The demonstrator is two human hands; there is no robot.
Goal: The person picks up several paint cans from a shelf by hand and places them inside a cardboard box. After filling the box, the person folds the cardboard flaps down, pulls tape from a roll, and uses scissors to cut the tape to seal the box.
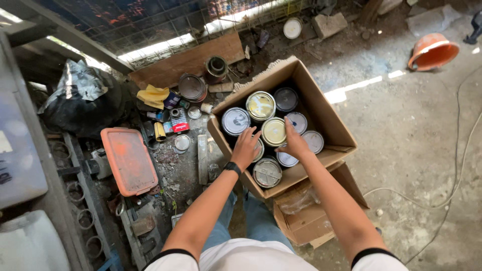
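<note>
The cardboard box (321, 108) is seen from above, standing open on the dusty concrete floor (411, 150) with its flaps spread, and it is packed with round paint cans (236, 120) set upright, their metal lids showing white, yellowish and dark. A yellow-lidded can (274, 131) sits near the middle of the box, between both hands. The left hand (245, 148) is laid inside the box at its near-left side, fingers bent down over a can that is mostly hidden beneath it; whether that can is actually gripped cannot be told. A dark band is worn on the left wrist. The right hand (293, 143) is reached into the box just right of the yellow-lidded can, fingers curled loosely over the lids there, touching the cans; a closed hold on any one of them cannot be made out. A grey-lidded can (267, 173) is placed at the box's nearest corner, just below the left hand. A second, smaller carton (306, 213) is wedged under the box's near side. To the left of the box, an orange plastic lid (128, 160) lies among loose tins and rubble, with a yellow cloth (153, 96) further back and a black bag (83, 103) beyond that. Behind the box a wooden board (188, 62) is leaned along the wire fence. Well to the right of the box, an orange bucket (432, 50) lies tipped on its side.
</note>
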